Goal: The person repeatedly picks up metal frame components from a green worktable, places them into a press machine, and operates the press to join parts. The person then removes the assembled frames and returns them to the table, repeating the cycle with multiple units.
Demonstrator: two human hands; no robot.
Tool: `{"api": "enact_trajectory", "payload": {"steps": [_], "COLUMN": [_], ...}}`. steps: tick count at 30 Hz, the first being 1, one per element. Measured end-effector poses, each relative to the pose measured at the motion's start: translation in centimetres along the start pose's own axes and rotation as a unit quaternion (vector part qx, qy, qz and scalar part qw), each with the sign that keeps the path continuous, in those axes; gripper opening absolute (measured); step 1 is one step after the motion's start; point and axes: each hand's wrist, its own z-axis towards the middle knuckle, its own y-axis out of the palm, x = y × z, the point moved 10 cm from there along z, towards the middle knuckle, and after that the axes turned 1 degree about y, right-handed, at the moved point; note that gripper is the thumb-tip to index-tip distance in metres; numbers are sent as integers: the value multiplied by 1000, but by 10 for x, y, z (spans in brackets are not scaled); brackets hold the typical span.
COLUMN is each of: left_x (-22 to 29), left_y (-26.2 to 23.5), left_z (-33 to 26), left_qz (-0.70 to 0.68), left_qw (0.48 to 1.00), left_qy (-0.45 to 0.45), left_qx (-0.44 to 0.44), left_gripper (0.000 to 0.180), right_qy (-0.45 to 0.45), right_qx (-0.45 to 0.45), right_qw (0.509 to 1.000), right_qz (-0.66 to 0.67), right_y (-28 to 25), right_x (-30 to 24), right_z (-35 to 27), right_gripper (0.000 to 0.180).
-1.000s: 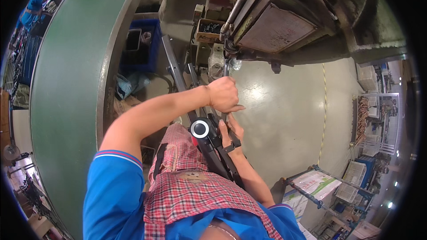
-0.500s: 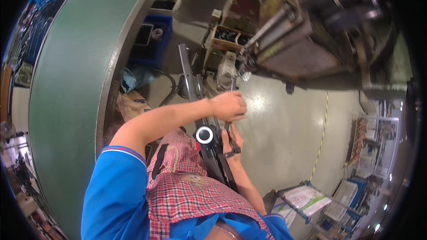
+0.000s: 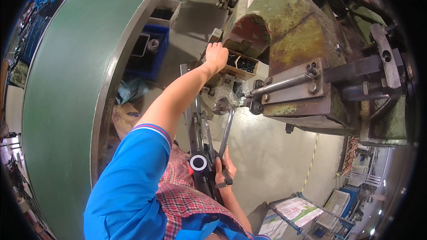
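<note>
My left hand (image 3: 216,56) is stretched far forward, at the left end of a wooden box (image 3: 242,74) of small black parts. Its fingers bend down out of sight, so what they touch is hidden. Close to my body, my right hand (image 3: 225,171) is closed around the lower part of a slim dark metal bar (image 3: 227,131). The bar's upper end reaches the tip of the machine's fixture (image 3: 254,103). Beside that hand, against my checked apron, rests a frame of dark metal tubes (image 3: 190,126) with a white-ringed round hub (image 3: 198,163).
A large green machine (image 3: 293,35) stands at the front right. Along my left runs a green-topped table (image 3: 66,88) with a metal edge. A blue crate (image 3: 162,55) sits on the floor beyond it. A cart (image 3: 296,209) stands at the lower right.
My left hand has left the bar and moved forward to the wooden box. My right hand keeps hold of the bar. The view has shifted, showing more of the machine.
</note>
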Motion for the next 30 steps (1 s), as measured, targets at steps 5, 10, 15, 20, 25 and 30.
{"api": "enact_trajectory", "payload": {"steps": [5, 10, 15, 20, 25, 30], "left_x": [6, 23, 9, 29, 67, 80], "left_y": [1, 0, -22, -21, -55, -50], "left_z": [2, -1, -12, -90, -154, -148], "left_qz": [22, 58, -103, -646, -664, -402], "left_qw": [999, 993, 984, 751, 719, 878], "left_qy": [-10, 49, 32, -79, -21, 62], "left_qx": [46, 85, 139, -113, -205, -252], "left_gripper": [17, 13, 9, 8, 16, 24], "right_qy": [3, 17, 12, -8, -17, -5], "right_qx": [21, 18, -33, -30, -35, -58], "right_qw": [997, 997, 998, 998, 991, 986], "right_qz": [80, 74, 58, 58, 130, 154], "right_y": [1, -1, 1, -6, -3, -1], "right_x": [0, 1, -5, -20, -6, 17], "right_z": [1, 2, 3, 4, 4, 6], "right_gripper": [57, 57, 53, 52, 52, 53]}}
